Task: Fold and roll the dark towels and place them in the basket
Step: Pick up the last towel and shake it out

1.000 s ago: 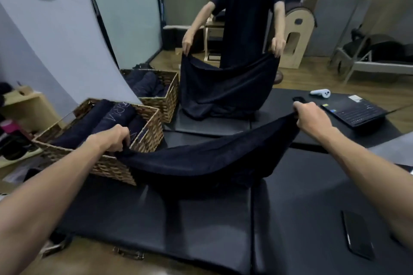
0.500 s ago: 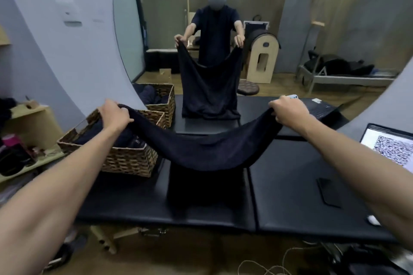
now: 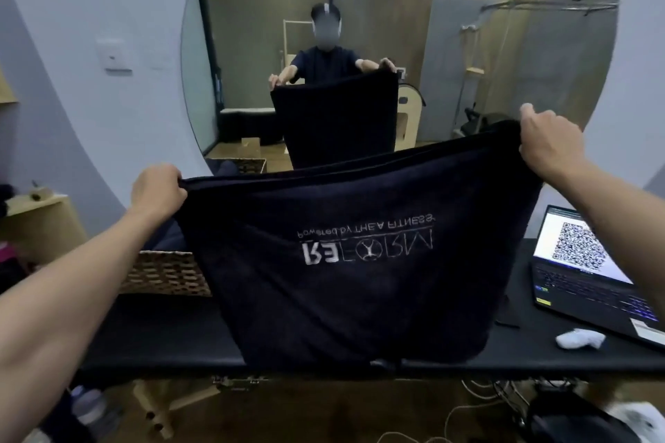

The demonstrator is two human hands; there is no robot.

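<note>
A dark towel (image 3: 352, 306) with white upside-down lettering hangs spread out in front of me above the black table (image 3: 162, 331). My left hand (image 3: 156, 191) grips its upper left corner. My right hand (image 3: 548, 144) grips the upper right corner, held higher. The towel's lower edge reaches the table's front edge. A wicker basket (image 3: 165, 273) stands at the left behind the towel, mostly hidden, with dark towel cloth showing above its rim.
A big round mirror (image 3: 467, 57) on the wall ahead shows a person holding up the towel. An open laptop (image 3: 590, 270) sits at the right on the table, a white object (image 3: 579, 339) in front of it. Cables lie on the floor below.
Both hands have lifted the towel from a sagging fold over the table to a raised, spread sheet. My view has tilted up toward the mirror.
</note>
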